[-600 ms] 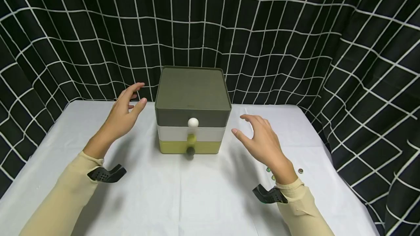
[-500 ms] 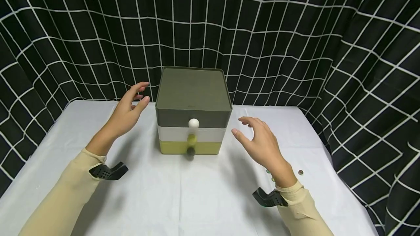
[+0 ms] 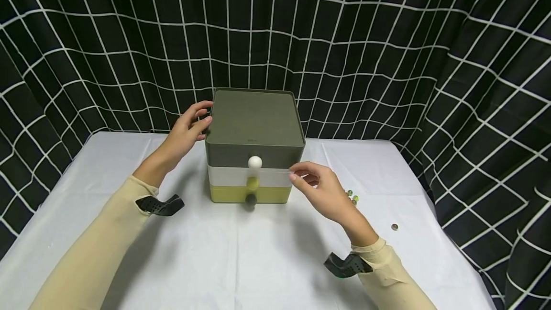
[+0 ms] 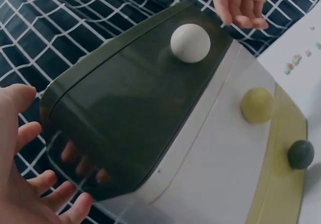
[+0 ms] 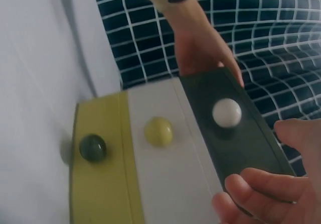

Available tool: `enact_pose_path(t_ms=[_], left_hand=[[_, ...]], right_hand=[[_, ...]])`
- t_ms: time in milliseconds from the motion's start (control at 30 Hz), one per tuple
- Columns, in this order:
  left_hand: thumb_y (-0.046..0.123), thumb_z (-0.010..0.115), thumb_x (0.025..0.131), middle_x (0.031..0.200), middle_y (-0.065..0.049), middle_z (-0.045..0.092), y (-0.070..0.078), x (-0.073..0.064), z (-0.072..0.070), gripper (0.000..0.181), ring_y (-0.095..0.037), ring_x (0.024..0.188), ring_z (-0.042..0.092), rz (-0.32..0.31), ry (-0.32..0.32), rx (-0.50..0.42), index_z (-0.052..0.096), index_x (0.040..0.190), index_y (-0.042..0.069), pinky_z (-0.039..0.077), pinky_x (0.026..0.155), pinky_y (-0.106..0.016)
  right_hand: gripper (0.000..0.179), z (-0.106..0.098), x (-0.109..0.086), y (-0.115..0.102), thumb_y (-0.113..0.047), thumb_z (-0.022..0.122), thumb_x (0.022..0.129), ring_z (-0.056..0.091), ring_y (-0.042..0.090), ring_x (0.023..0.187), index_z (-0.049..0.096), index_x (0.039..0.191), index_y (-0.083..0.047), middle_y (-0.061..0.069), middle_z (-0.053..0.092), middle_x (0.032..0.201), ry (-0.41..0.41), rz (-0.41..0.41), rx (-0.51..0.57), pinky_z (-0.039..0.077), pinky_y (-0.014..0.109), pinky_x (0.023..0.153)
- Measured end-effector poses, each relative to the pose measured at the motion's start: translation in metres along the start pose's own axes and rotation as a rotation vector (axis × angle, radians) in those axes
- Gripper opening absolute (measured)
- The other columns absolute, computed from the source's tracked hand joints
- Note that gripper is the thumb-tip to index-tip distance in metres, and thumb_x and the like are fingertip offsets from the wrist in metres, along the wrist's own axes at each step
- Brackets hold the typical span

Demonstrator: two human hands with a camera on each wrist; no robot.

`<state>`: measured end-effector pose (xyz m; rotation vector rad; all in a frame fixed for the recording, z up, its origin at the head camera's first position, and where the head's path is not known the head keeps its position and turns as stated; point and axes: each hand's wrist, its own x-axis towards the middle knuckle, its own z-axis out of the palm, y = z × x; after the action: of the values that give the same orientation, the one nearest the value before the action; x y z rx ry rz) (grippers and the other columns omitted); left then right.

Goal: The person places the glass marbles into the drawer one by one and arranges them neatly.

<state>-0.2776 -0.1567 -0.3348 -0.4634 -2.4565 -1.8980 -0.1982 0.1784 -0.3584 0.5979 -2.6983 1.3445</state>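
Drawers in grey-green, white and yellow are stacked at the frame's centre. Their left side is flanked by the left hand, their right front corner by the right hand; both are held relaxed, nothing grasped, though contact cannot be told. Small green pieces are seen on white cloth, right of centre.

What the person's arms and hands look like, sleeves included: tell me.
The person wears long, plain beige sleeves. At each wrist sits a black angular piece with small holes. The left hand and right hand are bare, without gloves.
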Motion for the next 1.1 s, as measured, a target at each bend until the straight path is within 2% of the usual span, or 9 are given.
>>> enact_pose_path(t_ms=[167, 333, 467, 733, 900, 1100], left_hand=[[0.026, 0.045, 0.108, 0.164, -0.015, 0.026, -0.002, 0.010, 0.007, 0.044, -0.032, 0.149, 0.032, -0.015, 0.014, -0.036, 0.039, 0.149, 0.013, 0.031, 0.115, -0.057], [0.022, 0.047, 0.107, 0.164, -0.015, 0.025, -0.005, 0.015, 0.011, 0.042, -0.032, 0.152, 0.028, -0.005, 0.033, -0.041, 0.040, 0.145, 0.009, 0.025, 0.122, -0.051], [0.019, 0.047, 0.106, 0.164, -0.014, 0.026, -0.009, 0.017, 0.012, 0.042, -0.029, 0.155, 0.020, -0.005, 0.038, -0.036, 0.041, 0.146, 0.008, 0.021, 0.124, -0.051], [0.016, 0.044, 0.105, 0.165, -0.012, 0.029, -0.019, 0.020, 0.012, 0.041, -0.023, 0.158, 0.013, 0.013, 0.025, -0.064, 0.040, 0.145, 0.007, 0.015, 0.126, -0.050], [0.014, 0.043, 0.104, 0.164, -0.015, 0.029, -0.022, 0.022, 0.011, 0.040, -0.025, 0.158, 0.012, 0.055, 0.022, -0.069, 0.039, 0.143, 0.005, 0.015, 0.126, -0.051], [0.013, 0.041, 0.104, 0.165, -0.016, 0.027, -0.027, 0.021, 0.010, 0.040, -0.025, 0.158, 0.012, 0.061, 0.011, -0.068, 0.037, 0.143, 0.005, 0.015, 0.125, -0.054]], right_hand=[[0.029, 0.012, 0.007, -0.003, -0.017, 0.060, 0.100, 0.068, 0.015, 0.086, 0.067, 0.120, 0.003, 0.022, 0.072, 0.110, -0.074, -0.006, 0.116, 0.054, 0.034, 0.081], [0.030, 0.022, 0.016, -0.005, -0.014, 0.056, 0.102, 0.069, 0.017, 0.085, 0.064, 0.123, 0.006, 0.025, 0.070, 0.113, -0.137, 0.004, 0.226, 0.057, 0.040, 0.086], [0.030, 0.029, 0.021, -0.008, -0.013, 0.054, 0.103, 0.068, 0.024, 0.080, 0.064, 0.123, 0.007, 0.026, 0.070, 0.105, -0.142, 0.027, 0.292, 0.056, 0.033, 0.080], [0.033, 0.040, 0.030, -0.012, -0.014, 0.053, 0.103, 0.068, 0.012, 0.074, 0.063, 0.124, 0.010, 0.023, 0.072, 0.099, -0.143, 0.061, 0.394, 0.056, 0.025, 0.076], [0.034, 0.044, 0.034, -0.016, -0.017, 0.052, 0.103, 0.070, 0.008, 0.074, 0.063, 0.121, 0.011, 0.023, 0.074, 0.099, -0.122, 0.102, 0.427, 0.057, 0.025, 0.075], [0.037, 0.048, 0.037, -0.021, -0.019, 0.052, 0.104, 0.071, 0.012, 0.068, 0.066, 0.113, 0.014, 0.026, 0.075, 0.097, -0.115, 0.149, 0.480, 0.060, 0.032, 0.075]])
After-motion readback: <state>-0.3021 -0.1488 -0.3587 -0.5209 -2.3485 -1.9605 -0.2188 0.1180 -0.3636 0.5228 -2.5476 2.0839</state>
